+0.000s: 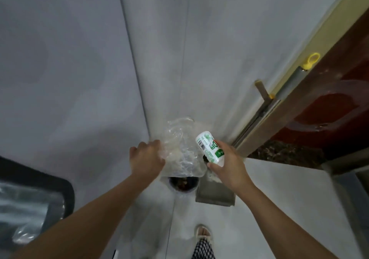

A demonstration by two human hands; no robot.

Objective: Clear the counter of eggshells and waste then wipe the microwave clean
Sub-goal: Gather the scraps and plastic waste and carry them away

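Observation:
My left hand (146, 156) grips a crumpled clear plastic bag (182, 151) and holds it over a round waste bin (183, 185) on the floor. Dark scraps show inside the bin below the bag. My right hand (227, 164) is wrapped round a small white bottle with a green label and a barcode (209, 147), just right of the bag. Both arms reach forward and down toward the corner of the room. No eggshells or microwave door can be made out here.
Grey walls meet in a corner behind the bin. A grey dustpan-like tray (215, 197) lies right of the bin. A dark red door (329, 103) with a handle (261, 91) stands at right. A black-framed appliance edge (40, 195) is at left. My foot (202, 233) is below.

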